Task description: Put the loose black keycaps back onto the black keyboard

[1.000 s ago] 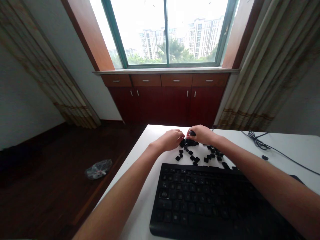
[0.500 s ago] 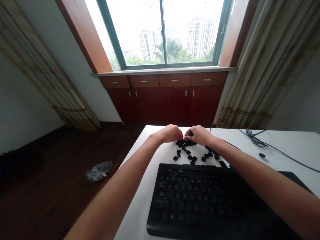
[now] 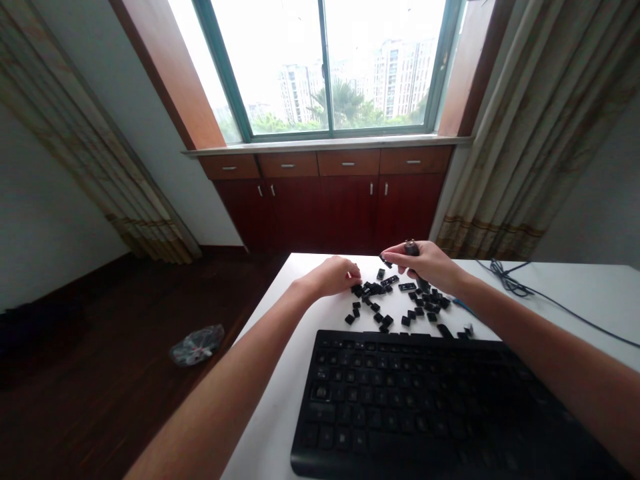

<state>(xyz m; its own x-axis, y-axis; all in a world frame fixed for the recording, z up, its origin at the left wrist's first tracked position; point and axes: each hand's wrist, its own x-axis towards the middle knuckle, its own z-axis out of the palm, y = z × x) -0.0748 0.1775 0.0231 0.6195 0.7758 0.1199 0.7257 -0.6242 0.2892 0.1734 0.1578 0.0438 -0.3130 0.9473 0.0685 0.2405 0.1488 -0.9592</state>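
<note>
Just past the keyboard (image 3: 380, 400)'s far edge lie loose black keycaps (image 3: 387, 321). Farther beyond it, the left hand (image 3: 331, 275)'s curled fingers touch them, grip unclear; the right hand (image 3: 430, 263) pinches a small black piece (image 3: 387, 262) and holds a dark-handled tool (image 3: 411, 249).

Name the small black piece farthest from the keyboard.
The black piece at the fingertips of the right hand; the others in view lie nearer the keyboard, on the table.

Keyboard (image 3: 400, 400) on table (image 3: 590, 283); keycaps (image 3: 387, 321) behind it; cable (image 3: 500, 268) right of keycaps; cabinet (image 3: 345, 207) beyond table, apparently apart.
</note>
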